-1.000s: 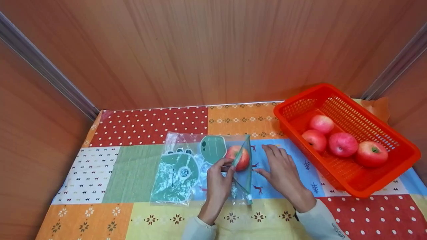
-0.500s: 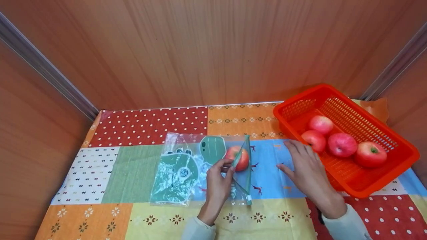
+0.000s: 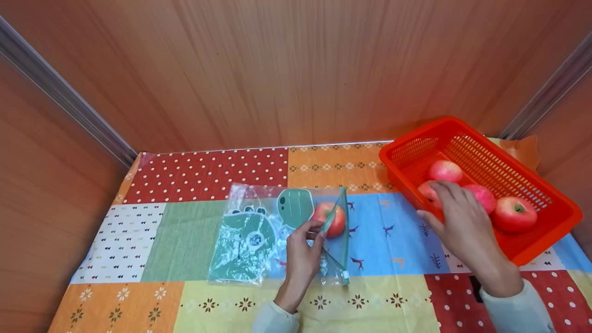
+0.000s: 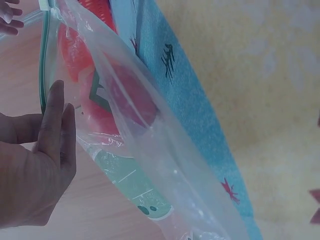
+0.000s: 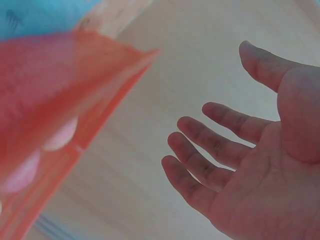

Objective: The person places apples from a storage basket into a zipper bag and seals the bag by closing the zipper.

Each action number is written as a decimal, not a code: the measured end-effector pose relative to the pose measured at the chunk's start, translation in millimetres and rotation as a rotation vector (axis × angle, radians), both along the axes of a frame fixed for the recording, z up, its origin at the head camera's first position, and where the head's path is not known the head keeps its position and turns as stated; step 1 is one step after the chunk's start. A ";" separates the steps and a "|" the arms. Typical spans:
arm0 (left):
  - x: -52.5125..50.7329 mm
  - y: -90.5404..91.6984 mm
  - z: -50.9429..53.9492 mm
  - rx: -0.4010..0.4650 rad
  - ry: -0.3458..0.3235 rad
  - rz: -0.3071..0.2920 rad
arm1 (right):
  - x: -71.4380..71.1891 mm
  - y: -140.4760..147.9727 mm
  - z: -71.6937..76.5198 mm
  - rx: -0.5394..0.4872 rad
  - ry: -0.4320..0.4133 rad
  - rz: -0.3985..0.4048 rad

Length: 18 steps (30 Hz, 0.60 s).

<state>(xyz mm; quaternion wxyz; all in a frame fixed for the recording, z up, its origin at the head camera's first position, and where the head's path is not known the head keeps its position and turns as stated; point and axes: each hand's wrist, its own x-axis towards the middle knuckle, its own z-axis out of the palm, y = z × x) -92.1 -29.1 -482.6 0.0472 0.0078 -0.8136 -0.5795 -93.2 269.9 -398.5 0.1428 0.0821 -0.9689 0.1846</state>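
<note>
A clear zip bag (image 3: 296, 259) with a green cartoon print lies flat, its green zip edge to the right. One red apple (image 3: 336, 222) is inside, close to the opening. My left hand (image 3: 303, 252) pinches the bag's upper zip edge between thumb and fingers; the left wrist view shows that hand (image 4: 42, 150) at the green zip strip. Over the near left rim of the red basket (image 3: 502, 263) hovers my right hand (image 3: 467, 226), fingers spread and holding nothing. Below it, an apple (image 3: 428, 190) is partly hidden. In the right wrist view the palm (image 5: 265, 185) is bare.
Other apples in the basket include one at the back (image 3: 445, 171) and one at the right (image 3: 515, 213). A patchwork tablecloth (image 3: 185, 240) covers the table. Wooden panels (image 3: 277, 74) enclose the back and sides. An orange piece (image 3: 525, 150) sits behind the basket.
My right hand has moved rightward from beside the bag's opening to over the basket's near left rim. The left hand and the bag have stayed in place.
</note>
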 end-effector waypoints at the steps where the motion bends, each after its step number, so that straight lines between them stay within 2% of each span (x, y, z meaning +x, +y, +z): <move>1: -0.1 -0.2 0.3 -0.004 -0.003 0.000 | -0.4 4.0 1.4 0.000 -0.001 -0.001; 8: -1.2 -0.1 2.0 -0.011 -0.018 0.004 | -6.2 30.6 7.7 0.011 -0.063 -0.033; 18: 0.1 -0.5 1.5 0.002 -0.025 0.006 | -14.3 50.7 3.8 0.044 -0.094 -0.039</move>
